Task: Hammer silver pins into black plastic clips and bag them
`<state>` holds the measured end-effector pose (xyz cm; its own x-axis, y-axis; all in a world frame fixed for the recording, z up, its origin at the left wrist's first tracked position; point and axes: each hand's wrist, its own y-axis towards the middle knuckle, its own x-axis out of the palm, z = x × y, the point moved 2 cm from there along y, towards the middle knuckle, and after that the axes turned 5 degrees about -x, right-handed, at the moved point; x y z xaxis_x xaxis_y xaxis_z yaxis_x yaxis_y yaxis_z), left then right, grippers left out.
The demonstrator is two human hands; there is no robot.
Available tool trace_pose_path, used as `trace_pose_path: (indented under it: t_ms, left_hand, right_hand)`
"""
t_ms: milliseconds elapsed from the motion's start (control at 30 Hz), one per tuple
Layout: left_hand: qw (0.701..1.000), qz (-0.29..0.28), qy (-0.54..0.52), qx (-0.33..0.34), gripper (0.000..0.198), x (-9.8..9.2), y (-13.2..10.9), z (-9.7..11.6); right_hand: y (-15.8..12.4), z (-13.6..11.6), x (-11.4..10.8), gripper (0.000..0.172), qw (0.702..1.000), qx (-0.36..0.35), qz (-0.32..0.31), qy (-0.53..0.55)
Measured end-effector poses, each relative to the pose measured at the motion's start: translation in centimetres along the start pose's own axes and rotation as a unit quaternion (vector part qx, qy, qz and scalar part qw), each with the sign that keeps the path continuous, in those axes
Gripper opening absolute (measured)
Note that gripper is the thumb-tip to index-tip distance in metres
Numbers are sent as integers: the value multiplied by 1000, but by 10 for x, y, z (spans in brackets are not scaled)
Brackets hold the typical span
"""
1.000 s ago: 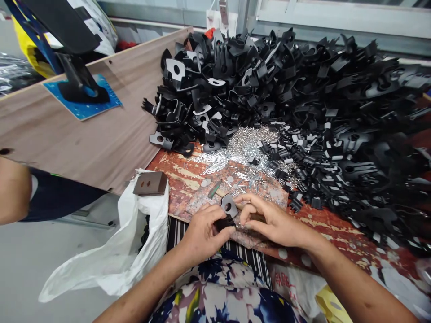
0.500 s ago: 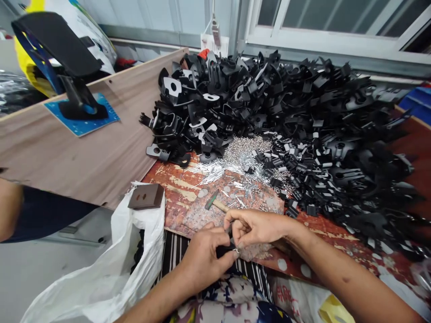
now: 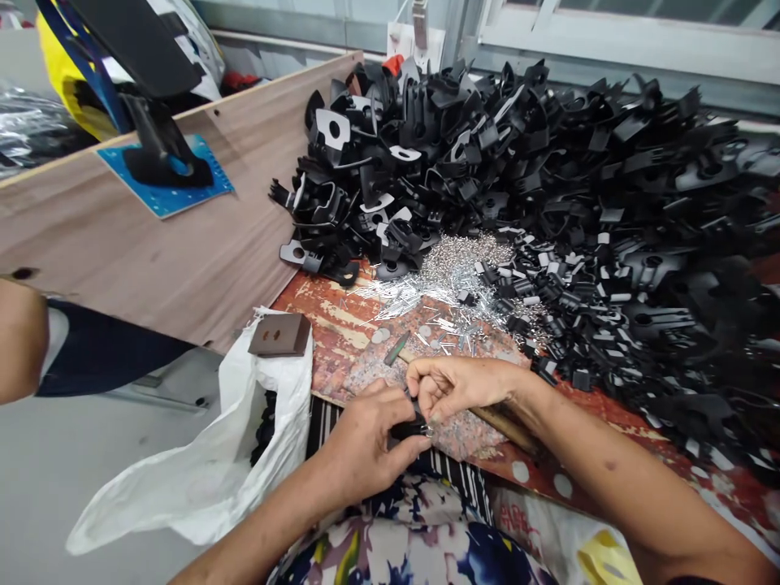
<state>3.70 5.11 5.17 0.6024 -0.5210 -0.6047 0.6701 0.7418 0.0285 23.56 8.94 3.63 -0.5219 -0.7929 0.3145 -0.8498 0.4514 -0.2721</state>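
Observation:
My left hand [image 3: 374, 439] is closed around a black plastic part [image 3: 407, 429], low over the front edge of the table. Thumb and fingers of my right hand [image 3: 460, 388] are pinched together at the near end of that part. A tiny shiny metal piece [image 3: 430, 431], perhaps a spring, shows at the fingertips there; its exact shape is too small to tell. Behind the hands a hammer [image 3: 397, 349] lies on a speckled stone slab [image 3: 371, 366], its wooden handle passing under my right hand and wrist.
Black plastic parts [image 3: 420, 122] are heaped at the back. Before them lie metal pins [image 3: 396, 296], small springs [image 3: 466, 253] and small black pieces [image 3: 536, 280]. A brown block [image 3: 280, 335] sits by a white sack [image 3: 244, 439]. Another person's arm [image 3: 21, 341] shows at left.
My view has tilted down a little, so the table and heap appear higher and further right. Both hands stay at the black part, with the right fingers still pinched at its end.

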Motion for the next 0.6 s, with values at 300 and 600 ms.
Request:
trace_pose_path:
  t_ms: [300,600]
  left_hand:
    - [999,15,-17,-34,5,17,1,2]
    - [944,75,-275,-167,30,17,-3,-24]
  right_hand:
    - [-1,8,11,49,995,43,18,-83]
    - [5,-31,-48,28,711,92,353,-601]
